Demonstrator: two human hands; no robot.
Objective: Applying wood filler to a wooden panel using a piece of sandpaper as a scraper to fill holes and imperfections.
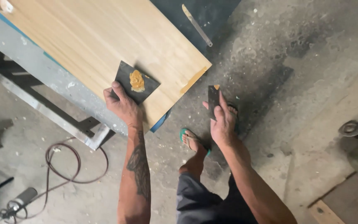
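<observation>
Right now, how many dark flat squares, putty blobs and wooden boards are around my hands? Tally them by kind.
Dark flat square scrapers: 2
Orange-brown putty blob: 1
Pale wooden board: 1
Total: 4

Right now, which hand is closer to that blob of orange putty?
Left. The left hand grips the dark square card that carries the orange putty. The right hand holds a dark scraper off the wooden board.

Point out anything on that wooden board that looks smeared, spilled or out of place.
A streak of orange-brown filler is smeared near the wooden board's corner, away from the main blob on the dark square pad under the left hand.
</observation>
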